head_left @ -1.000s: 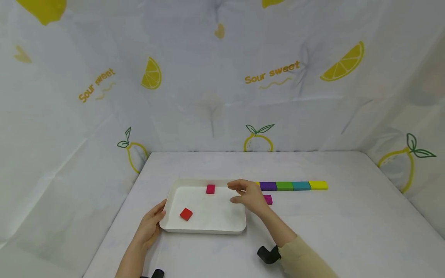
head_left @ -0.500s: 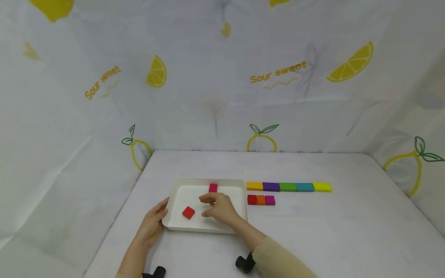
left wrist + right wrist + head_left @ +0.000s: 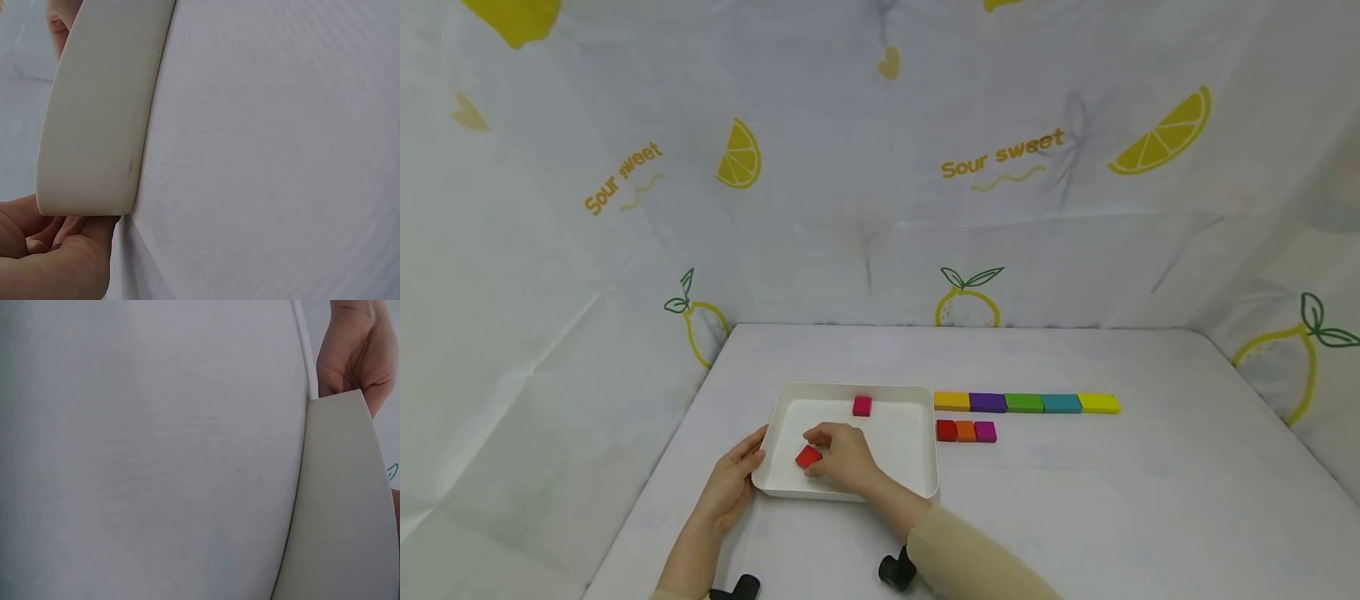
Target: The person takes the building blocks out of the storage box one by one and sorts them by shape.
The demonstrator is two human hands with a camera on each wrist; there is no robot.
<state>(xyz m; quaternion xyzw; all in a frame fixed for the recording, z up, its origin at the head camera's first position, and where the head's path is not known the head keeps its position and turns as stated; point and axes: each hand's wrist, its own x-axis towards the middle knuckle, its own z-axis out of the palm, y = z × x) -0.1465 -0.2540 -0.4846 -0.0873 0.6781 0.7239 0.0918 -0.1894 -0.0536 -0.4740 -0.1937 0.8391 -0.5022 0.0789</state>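
Note:
In the head view, a shallow white tray (image 3: 895, 454) lies on the table, with a red square block (image 3: 807, 456) near its left side and a crimson block (image 3: 862, 406) by its back wall. My left hand (image 3: 730, 483) holds the tray's left end, the thumb at its rim. The left wrist view shows the fingers of that hand (image 3: 62, 256) bent against the tray's end wall. Over the tray, my right hand (image 3: 846, 458) has thumb and index finger spread on either side of the red block. The tray wall (image 3: 344, 500) hides most of the right hand in the right wrist view.
Right of the tray, a back row of flat blocks runs from an orange-yellow block (image 3: 951, 402) to a yellow block (image 3: 1099, 403). In front of it sit a red block (image 3: 946, 431), an orange block (image 3: 966, 431) and a magenta block (image 3: 986, 432).
My right hand has moved left and toward me, from the tray's right rim to the red block on the left. My left hand keeps its place on the tray.

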